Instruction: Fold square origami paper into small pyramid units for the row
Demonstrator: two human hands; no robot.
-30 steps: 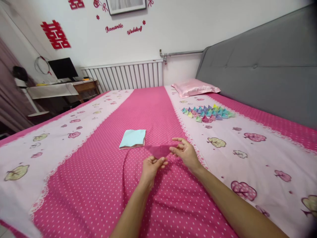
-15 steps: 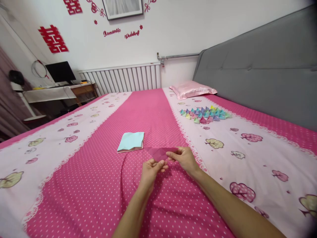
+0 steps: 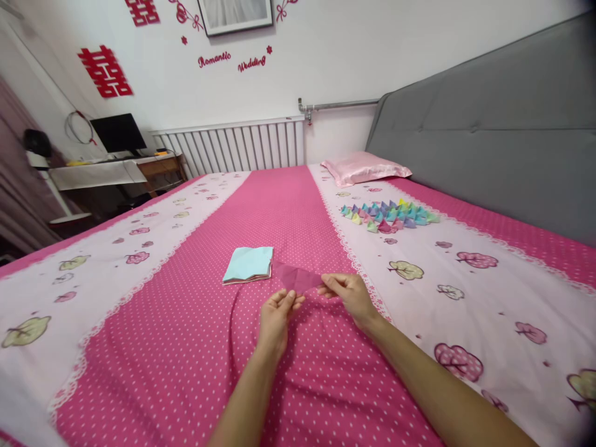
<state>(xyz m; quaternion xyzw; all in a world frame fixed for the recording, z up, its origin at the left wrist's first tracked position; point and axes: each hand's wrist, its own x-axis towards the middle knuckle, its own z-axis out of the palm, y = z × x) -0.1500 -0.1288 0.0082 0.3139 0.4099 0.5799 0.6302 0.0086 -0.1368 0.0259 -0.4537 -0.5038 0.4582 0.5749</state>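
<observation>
A dark pink sheet of origami paper [image 3: 299, 279], creased and folded, is held up between my two hands just above the bed. My left hand [image 3: 278, 313] pinches its lower edge between thumb and fingers. At the paper's right end, my right hand [image 3: 347, 295] grips it with thumb and fingertips. Just beyond, to the left, lies a stack of square paper [image 3: 248, 263] with a light blue sheet on top. Several small folded paper pieces [image 3: 388, 216] in many colours stand grouped in rows farther off to the right.
A pink dotted bedsheet [image 3: 186, 347] with pale printed bands spreads under everything. A pink satin pillow [image 3: 365, 167] lies near the grey headboard [image 3: 493, 130]. White radiator bars [image 3: 233, 146] run along the wall, and a desk with a monitor [image 3: 118, 133] stands at the far left.
The dark pink paper has tilted, its left end now higher. My left hand has shifted slightly left and my right hand slightly right along it. The whole view has moved a little.
</observation>
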